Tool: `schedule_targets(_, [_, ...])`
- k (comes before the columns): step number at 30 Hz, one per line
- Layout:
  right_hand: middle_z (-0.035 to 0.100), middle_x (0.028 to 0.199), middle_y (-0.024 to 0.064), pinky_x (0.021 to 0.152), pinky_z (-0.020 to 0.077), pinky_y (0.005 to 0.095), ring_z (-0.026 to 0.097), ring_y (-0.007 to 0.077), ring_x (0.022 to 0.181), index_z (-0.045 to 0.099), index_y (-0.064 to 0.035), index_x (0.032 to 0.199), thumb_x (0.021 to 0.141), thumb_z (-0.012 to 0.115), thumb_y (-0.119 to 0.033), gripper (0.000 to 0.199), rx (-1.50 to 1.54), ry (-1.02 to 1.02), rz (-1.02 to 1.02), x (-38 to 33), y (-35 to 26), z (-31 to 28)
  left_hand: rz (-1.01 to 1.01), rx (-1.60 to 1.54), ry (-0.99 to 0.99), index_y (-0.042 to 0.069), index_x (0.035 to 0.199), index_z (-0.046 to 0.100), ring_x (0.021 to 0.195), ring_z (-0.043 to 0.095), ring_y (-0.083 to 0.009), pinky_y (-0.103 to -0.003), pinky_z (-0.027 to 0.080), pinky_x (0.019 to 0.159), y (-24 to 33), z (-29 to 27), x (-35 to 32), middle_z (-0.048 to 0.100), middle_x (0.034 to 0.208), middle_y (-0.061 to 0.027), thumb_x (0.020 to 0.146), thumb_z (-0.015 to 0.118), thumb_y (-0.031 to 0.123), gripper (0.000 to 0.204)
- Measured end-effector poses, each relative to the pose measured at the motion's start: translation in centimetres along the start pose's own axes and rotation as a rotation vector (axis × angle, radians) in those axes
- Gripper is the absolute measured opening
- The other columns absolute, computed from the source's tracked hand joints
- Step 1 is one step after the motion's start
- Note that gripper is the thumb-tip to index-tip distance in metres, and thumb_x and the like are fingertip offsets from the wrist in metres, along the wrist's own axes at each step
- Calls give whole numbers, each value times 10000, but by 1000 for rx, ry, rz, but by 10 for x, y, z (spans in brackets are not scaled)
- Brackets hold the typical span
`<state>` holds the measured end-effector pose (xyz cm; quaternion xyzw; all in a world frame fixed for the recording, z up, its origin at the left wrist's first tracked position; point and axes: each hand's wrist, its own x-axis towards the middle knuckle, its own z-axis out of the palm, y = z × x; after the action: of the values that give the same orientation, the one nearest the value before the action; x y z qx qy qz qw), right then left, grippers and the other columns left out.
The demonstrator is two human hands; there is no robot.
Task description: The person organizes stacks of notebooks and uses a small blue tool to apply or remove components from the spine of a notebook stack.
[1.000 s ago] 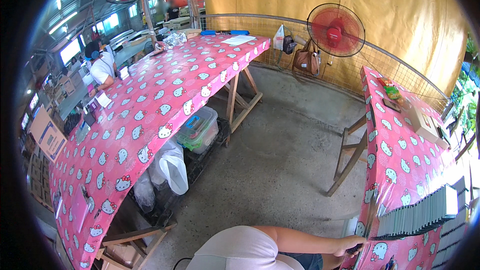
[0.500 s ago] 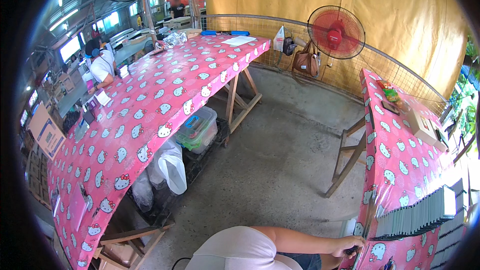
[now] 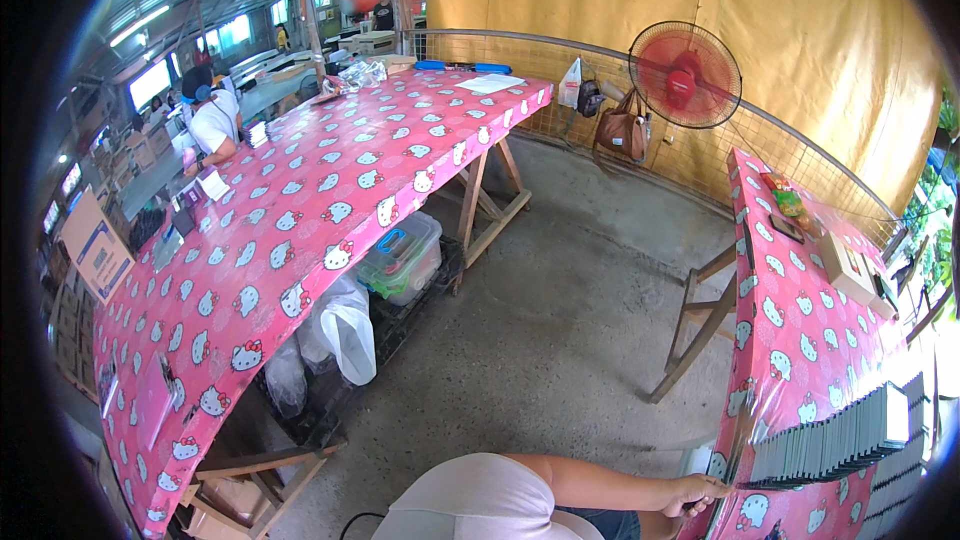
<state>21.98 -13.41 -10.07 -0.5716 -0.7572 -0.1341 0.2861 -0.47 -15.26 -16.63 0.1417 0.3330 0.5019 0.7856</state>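
My left hand (image 3: 697, 492) reaches to the near edge of the pink patterned table (image 3: 790, 340) on the right. Its fingertips are pinched together by the end of a leaning row of thin grey-white flat pieces (image 3: 830, 447) with dark lower edges. Something small and dark shows under the palm, too little of it to name. A second row of similar pieces (image 3: 897, 485) runs along the row's far right side, partly cut off by the rim of the picture. My right hand is out of sight.
A long pink table (image 3: 330, 180) on wooden trestles stands at left, a lidded plastic bin (image 3: 405, 258) and white bags (image 3: 345, 335) beneath it. A cardboard box (image 3: 848, 268) lies on the right table. A red fan (image 3: 685, 75) and brown bag (image 3: 622, 130) are by the railing. A co-worker (image 3: 212, 125) leans at far left.
My left hand's fingers were curled round something small and black; now they stretch in a pinch toward the row's end. The whole view has shifted slightly.
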Motion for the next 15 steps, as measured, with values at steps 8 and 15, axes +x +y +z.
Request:
schedule_targets(8, [577, 1060, 236, 838, 440, 489, 551, 408, 955, 541, 30, 1109, 857, 581, -360, 466, 2, 27, -35, -2, 4, 2, 29, -13, 30, 185, 973, 567, 476, 288, -47, -223, 215, 400, 6, 2, -3, 347, 598, 84, 931, 512, 371, 199])
schedule_targets(15, [602, 1035, 207, 813, 465, 447, 580, 372, 923, 560, 19, 1088, 860, 587, -262, 363, 45, 51, -73, 0, -11, -11, 6, -70, 23, 207, 1066, 597, 478, 303, -46, -216, 238, 403, 4, 0, -1, 366, 605, 81, 940, 499, 352, 215])
